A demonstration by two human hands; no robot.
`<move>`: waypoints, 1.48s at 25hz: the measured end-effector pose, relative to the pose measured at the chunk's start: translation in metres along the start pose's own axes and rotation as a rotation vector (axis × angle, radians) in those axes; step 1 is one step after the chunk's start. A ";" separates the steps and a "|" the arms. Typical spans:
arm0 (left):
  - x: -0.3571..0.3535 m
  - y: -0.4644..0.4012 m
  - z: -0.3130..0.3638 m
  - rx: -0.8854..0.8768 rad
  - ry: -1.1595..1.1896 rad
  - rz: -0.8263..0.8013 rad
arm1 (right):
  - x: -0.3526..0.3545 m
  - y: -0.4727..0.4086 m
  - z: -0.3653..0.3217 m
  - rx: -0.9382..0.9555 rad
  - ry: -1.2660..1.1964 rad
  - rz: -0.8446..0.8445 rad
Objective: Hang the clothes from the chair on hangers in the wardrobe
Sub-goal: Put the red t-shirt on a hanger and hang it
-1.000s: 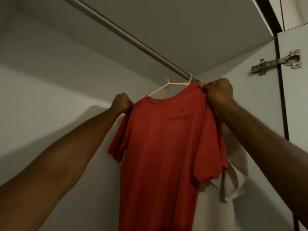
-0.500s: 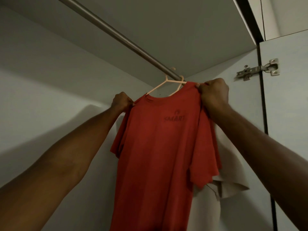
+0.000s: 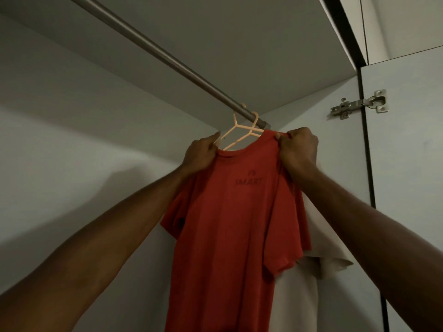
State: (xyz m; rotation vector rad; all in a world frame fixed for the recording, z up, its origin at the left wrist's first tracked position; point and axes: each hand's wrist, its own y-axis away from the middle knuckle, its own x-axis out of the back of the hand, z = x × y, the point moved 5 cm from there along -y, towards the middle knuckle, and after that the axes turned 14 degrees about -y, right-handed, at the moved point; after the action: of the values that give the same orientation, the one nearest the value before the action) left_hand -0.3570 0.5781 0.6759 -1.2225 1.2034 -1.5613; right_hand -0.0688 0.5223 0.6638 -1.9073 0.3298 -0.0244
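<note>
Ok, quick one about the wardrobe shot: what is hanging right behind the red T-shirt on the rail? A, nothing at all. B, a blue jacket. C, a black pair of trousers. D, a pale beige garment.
D: a pale beige garment shows behind the red T-shirt, its sleeve and body sticking out past the shirt's right edge, next to the wardrobe's side wall.

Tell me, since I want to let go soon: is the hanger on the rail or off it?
On. The hanger's hook curls over the rail near its right end, and the red T-shirt hangs from it.
</note>
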 end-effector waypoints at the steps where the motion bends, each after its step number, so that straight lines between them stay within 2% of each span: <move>1: -0.005 -0.004 0.009 -0.045 -0.021 -0.034 | 0.000 -0.001 0.004 -0.003 0.004 0.006; 9: -0.035 -0.039 0.046 -0.093 -0.080 -0.220 | 0.008 -0.010 0.033 -0.002 0.008 0.014; 17: -0.037 -0.028 0.046 -0.059 -0.078 -0.212 | 0.014 -0.013 0.056 -0.030 -0.044 -0.023; 21: -0.033 -0.033 0.028 0.026 -0.172 -0.253 | 0.011 -0.010 0.055 0.062 -0.156 -0.084; 27: -0.011 -0.048 0.020 0.118 -0.336 -0.099 | 0.014 -0.014 0.049 0.070 -0.206 -0.107; 32: -0.011 -0.044 0.023 0.114 -0.390 -0.122 | 0.021 -0.015 0.059 0.006 -0.156 -0.142; 35: -0.007 -0.035 0.027 0.084 -0.421 -0.082 | 0.025 -0.004 0.061 -0.038 -0.029 -0.142; 37: -0.002 -0.024 0.030 0.041 -0.476 0.007 | 0.028 0.008 0.055 0.033 0.161 -0.122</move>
State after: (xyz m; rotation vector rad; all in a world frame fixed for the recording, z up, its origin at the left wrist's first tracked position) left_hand -0.3281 0.5794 0.7016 -1.4557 0.8593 -1.1877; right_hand -0.0336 0.5636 0.6322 -1.8946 0.3183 -0.2642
